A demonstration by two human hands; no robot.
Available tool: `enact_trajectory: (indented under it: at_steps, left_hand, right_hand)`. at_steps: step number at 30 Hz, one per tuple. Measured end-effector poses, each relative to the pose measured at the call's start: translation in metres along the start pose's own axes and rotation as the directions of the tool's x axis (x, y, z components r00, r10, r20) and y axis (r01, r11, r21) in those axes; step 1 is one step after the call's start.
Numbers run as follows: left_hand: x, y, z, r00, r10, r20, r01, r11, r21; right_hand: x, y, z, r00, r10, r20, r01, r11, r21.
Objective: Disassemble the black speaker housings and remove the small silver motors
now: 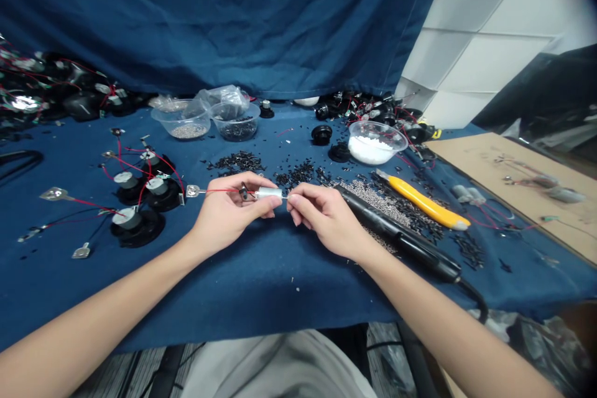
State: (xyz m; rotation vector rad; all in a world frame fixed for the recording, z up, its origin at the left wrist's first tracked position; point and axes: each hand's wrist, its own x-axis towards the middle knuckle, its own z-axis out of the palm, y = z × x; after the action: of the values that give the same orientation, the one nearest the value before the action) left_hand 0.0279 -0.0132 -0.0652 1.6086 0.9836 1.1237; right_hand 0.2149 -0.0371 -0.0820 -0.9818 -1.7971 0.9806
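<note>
My left hand point(228, 211) is closed around a small silver motor point(269, 193), held level above the blue cloth. Red wires point(224, 191) run left from it past a small black part to a flat metal contact plate point(193, 191). At the motor's right end a thin shaft sticks out, and there my right hand point(321, 214) pinches with thumb and forefinger. Whatever small piece sits between those fingertips is hidden. To the left stand several wired motors in black round bases point(137, 227), with red leads and contact plates.
A black electric screwdriver point(401, 233) with a cord and a yellow cutter point(422, 202) lie at the right beside heaps of screws point(373, 199) and small black parts point(233, 161). Clear bowls point(181, 118) and a bowl of white pieces point(377, 144) stand behind. Cardboard point(527, 180) is at far right.
</note>
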Motion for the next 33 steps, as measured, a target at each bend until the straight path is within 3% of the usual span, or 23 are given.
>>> enact_trajectory:
  at_steps: [7,17,23,29,31,33]
  left_hand:
    - [-0.004,-0.007,0.002,1.0,-0.005,-0.027,0.005,1.0,0.005]
    - [-0.007,-0.006,0.007,0.997,0.057,-0.05,-0.053,0.996,0.076]
    - [-0.006,-0.009,0.011,0.992,0.123,-0.024,-0.119,0.986,0.117]
    - [-0.001,-0.006,-0.004,0.986,0.159,0.056,-0.168,0.94,0.298]
    - [0.0,-0.001,-0.011,0.979,0.149,0.138,-0.191,0.907,0.376]
    - [0.001,0.007,-0.015,0.961,0.135,0.242,-0.236,0.856,0.46]
  right_hand:
    - [-0.001,0.003,0.001,0.999,0.032,-0.002,-0.032,0.998,0.047]
    - [-0.005,0.003,0.006,0.995,-0.012,-0.101,0.006,0.998,-0.064]
    - [-0.005,0.005,0.005,0.996,-0.027,-0.084,0.022,0.998,-0.057]
    - [0.001,0.006,-0.002,0.993,0.083,0.08,-0.093,0.986,0.138]
    - [0.004,0.007,-0.004,0.989,0.129,0.079,-0.141,0.975,0.173]
    - [0.007,0.009,-0.002,0.984,0.18,0.002,-0.177,0.963,0.203]
